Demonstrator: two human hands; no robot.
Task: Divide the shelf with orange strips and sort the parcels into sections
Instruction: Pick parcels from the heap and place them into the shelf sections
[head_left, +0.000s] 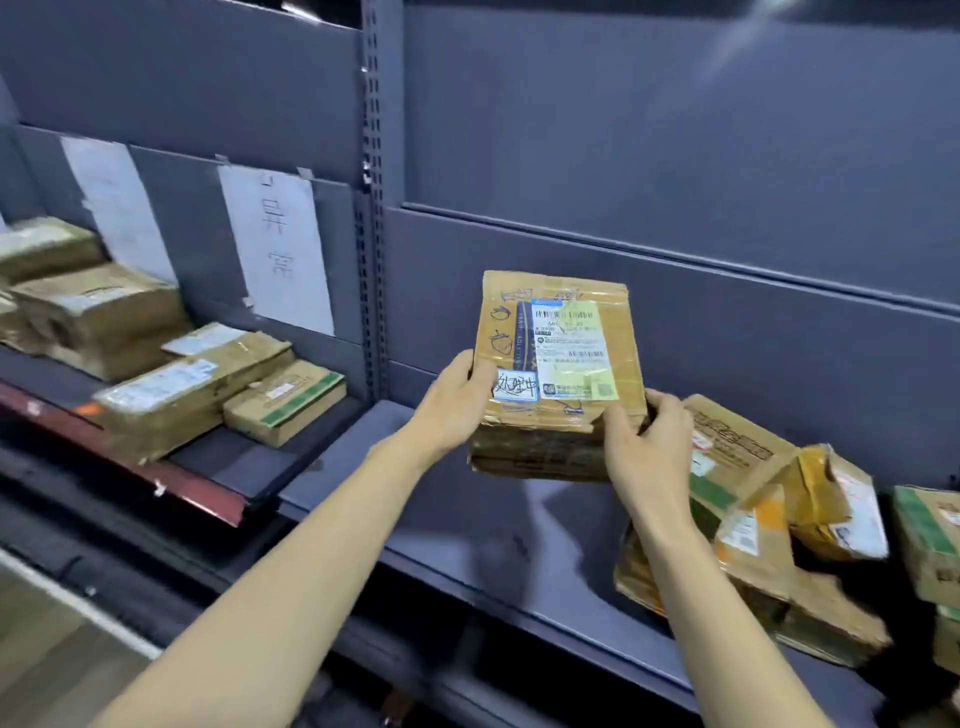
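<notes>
at centre frame, both hands grip a labelled cardboard parcel (558, 364) tilted above the grey shelf (457, 525): left hand (457, 400) clasping its edge, right hand (647, 441) pinching its corner, label up, likely for reading before sorting.

Taped cardboard parcel (558, 364) w/ shipping label, tilted up above grey shelf (441, 514), other parcels (753, 525) jumbled at right.

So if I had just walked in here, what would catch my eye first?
Most likely the cardboard parcel held up in the middle by both hands, the left hand on its left edge and the right hand at its lower right corner, with white and yellow labels on its face. Next, the loose heap of parcels on the grey shelf at the right, and the white paper sheet with handwriting taped to the back panel at the left.
</notes>
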